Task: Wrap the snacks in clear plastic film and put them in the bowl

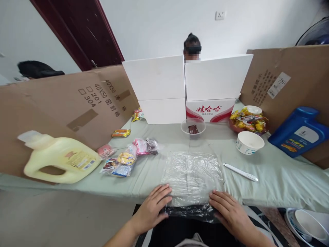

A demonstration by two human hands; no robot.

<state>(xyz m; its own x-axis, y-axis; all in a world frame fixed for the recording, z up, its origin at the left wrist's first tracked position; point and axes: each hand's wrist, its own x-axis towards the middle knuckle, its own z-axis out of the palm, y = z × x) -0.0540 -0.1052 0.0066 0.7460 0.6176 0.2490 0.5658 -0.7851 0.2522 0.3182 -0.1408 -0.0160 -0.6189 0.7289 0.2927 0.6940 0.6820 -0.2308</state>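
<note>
A clear plastic sheet [192, 175] lies flat on the pale green table cloth [277, 178], its near edge hanging over the table's front. My left hand [153, 206] presses on the sheet's near left corner with fingers spread. My right hand [228, 209] rests on the near right corner, fingers flat. Neither hand grips anything. A white pen [240, 172] lies just right of the sheet. Beyond the sheet stands a small clear bowl [193, 126] with a dark wrapped sweet in it.
Wrapped snacks [125, 157] lie left of the sheet beside a yellow jug [61, 159]. A white paper cup [249, 141], a dish of sweets [248, 120] and a blue bottle [299, 132] stand right. Cardboard walls and white boxes [185, 89] fence the table; a person sits behind them.
</note>
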